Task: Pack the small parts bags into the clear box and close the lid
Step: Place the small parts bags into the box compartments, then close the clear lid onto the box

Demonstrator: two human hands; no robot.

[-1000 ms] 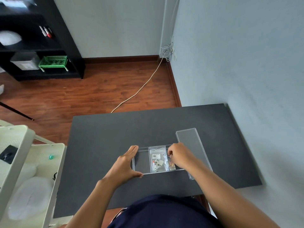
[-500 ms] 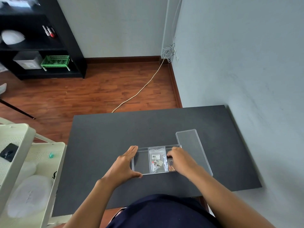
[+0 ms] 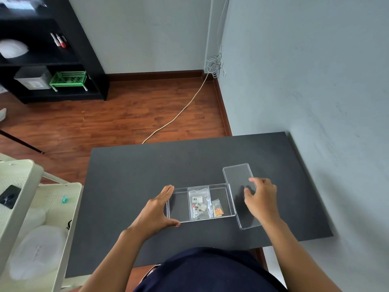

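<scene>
A person in a dark top stands at the near edge of a black counter (image 3: 130, 224), both bare forearms reaching over it. The clear box (image 3: 231, 205) lies open on the counter just past the near edge, long side facing the person.

The left hand (image 3: 154, 211) braces the box's left end: fingers along the end wall, thumb stretched along the near wall, palm spread wide and closed on nothing else. The right hand (image 3: 262, 199) is to the right of the box, over the lid (image 3: 235, 175), fingers loosely spread and curled down; whether the fingertips touch the lid cannot be told. It holds nothing.

Inside the box, the left part is bare. Near the middle lies the large bag (image 3: 198, 204), flat, with a barcode label and small white, red and dark parts. Just right of it lies the small bag (image 3: 217, 209) with orange bits, near the box's near wall.

The lid lies flat on the counter, touching the box's right end and running from nearer than the box to well beyond it.

Left of the box, off the counter, stands a cream cart (image 3: 31, 207). Far beyond the box, a white cable (image 3: 179, 114) crosses the wood floor, and a black shelf (image 3: 88, 60) holds a green basket (image 3: 68, 79).
</scene>
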